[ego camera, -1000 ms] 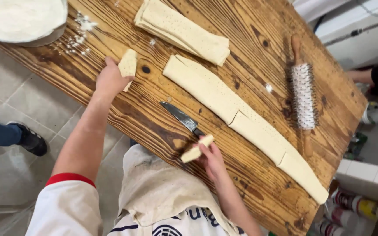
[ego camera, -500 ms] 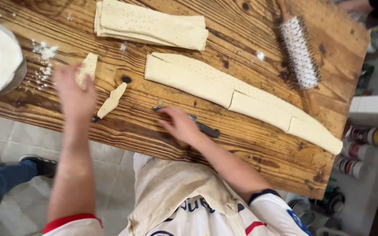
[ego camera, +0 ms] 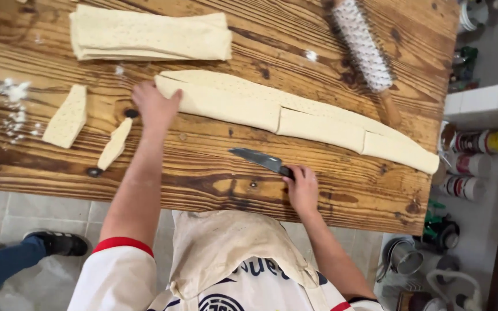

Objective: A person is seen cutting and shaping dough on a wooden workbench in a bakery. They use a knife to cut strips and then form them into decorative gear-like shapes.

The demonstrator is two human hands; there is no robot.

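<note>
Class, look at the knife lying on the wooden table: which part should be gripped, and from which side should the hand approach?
Grip the knife by its dark handle, the end nearest the table's front edge, where the right hand already rests. Come from the person's side, over that front edge. The blade lies flat and points away to the left, toward the left hand at the end of the long dough strip, so this approach probably keeps fingers off the edge.

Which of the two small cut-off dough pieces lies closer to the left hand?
The narrow sliver, just below and left of the left hand. The other offcut is wider and lies farther left, near the spilled flour.
</note>
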